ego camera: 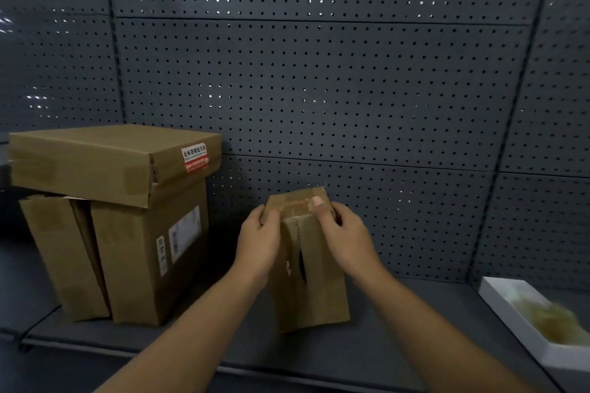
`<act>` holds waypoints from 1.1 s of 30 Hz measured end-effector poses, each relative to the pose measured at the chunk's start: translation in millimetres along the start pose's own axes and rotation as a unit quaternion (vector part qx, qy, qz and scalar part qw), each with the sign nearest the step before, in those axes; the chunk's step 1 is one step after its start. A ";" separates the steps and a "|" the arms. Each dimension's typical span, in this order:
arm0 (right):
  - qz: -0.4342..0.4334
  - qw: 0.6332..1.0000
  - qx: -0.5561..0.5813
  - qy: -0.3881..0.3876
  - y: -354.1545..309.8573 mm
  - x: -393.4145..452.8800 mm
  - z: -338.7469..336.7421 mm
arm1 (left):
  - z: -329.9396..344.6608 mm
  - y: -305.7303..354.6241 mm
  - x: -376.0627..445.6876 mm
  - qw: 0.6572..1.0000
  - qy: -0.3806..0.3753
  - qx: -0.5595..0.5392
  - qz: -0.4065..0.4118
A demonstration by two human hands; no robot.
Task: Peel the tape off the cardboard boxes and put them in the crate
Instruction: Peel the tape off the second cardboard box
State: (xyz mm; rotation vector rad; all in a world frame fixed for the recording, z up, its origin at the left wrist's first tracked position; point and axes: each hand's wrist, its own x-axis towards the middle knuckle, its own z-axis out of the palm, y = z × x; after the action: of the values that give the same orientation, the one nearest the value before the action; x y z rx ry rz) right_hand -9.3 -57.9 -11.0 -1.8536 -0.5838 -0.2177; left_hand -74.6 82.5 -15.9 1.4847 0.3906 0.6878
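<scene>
Bare forearms point(178, 335), seemingly no sleeves

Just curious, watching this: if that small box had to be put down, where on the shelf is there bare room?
Bare shelf lies between the small box in the hands and the white tray at right. A narrower strip separates the small box from the stacked boxes. The left end is crowded by that stack.

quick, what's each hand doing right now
left hand: grips the small cardboard box at its top left
right hand: grips the box top, thumb pressing on tape
</scene>
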 end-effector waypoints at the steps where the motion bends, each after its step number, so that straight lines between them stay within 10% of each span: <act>1: -0.001 1.000 -0.011 0.013 3.7 -0.4 -10.5 | 10.1 -0.5 -2.3 1.000 -0.013 0.000 0.005; 15: 0.086 0.995 -0.008 0.052 64.3 -19.5 -121.6 | 113.1 -20.9 -20.7 0.971 -0.169 0.134 0.101; 33: -0.036 0.985 -0.167 0.022 59.6 29.3 -148.6 | 100.2 -18.1 -16.6 0.964 -0.191 0.131 0.132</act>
State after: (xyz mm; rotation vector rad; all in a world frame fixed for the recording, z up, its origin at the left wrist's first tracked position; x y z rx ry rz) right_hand 64.7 -201.9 4.9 -2.1455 -0.6132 -0.4251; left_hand -20.6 -4.4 -29.1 1.9002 -0.0165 0.5522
